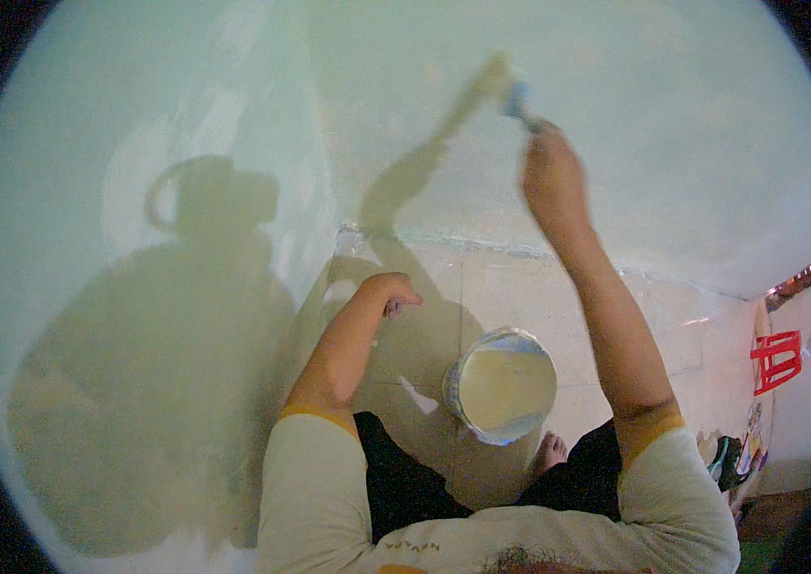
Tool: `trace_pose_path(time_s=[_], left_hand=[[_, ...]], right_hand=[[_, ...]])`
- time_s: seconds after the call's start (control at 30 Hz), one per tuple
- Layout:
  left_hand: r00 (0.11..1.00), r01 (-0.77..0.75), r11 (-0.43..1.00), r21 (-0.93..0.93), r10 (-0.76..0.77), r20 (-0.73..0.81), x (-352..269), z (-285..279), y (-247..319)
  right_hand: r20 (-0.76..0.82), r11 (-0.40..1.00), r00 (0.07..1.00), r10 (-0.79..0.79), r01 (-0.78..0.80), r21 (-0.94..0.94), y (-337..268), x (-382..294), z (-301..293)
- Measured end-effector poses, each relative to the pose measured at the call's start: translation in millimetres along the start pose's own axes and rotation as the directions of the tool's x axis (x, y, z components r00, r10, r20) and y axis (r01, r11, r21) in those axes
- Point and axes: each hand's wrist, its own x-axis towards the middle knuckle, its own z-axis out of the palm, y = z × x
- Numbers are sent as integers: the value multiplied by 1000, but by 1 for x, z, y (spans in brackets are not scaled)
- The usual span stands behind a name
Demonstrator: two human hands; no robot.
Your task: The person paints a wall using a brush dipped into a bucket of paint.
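In the head view my right hand point(556, 172) grips a paintbrush point(518, 100) by its handle, the blurred bristle end raised at the pale green wall point(663, 143). Whether the bristles touch the wall cannot be told. My left hand point(398, 292) hangs bent at the wrist above the floor, its fingers curled and partly hidden, with no tool visible in it. Between my arms, on the tiled floor, stands a round bucket point(508, 387) holding pale yellowish paint, with smears around its rim.
A second wall point(125, 179) with whitish patches meets the painted one at a corner on the left. My shadow falls across both walls. My bare foot point(553, 450) is close to the bucket. A red plastic object point(778, 362) and a dark shoe point(728, 459) lie farther right.
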Motion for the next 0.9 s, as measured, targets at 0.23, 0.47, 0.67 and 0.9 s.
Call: trace_pose_path(time_s=[0.23,0.47,0.67,0.9], left_hand=[[999,13,996,91,-15,29,-3,4,20],[997,-41,998,51,38,65,-6,1,26],[931,-125,952,-280,210,299,1,2,34],[810,-377,915,-144,401,428,-15,34,102]], right_hand=[[101,999,994,-47,45,29,-15,-53,34],[331,971,943,-25,-56,232,-68,-31,104],[189,990,982,-32,5,143,101,-30,8],[-207,821,879,429,-475,-315,356,-134,-143]])
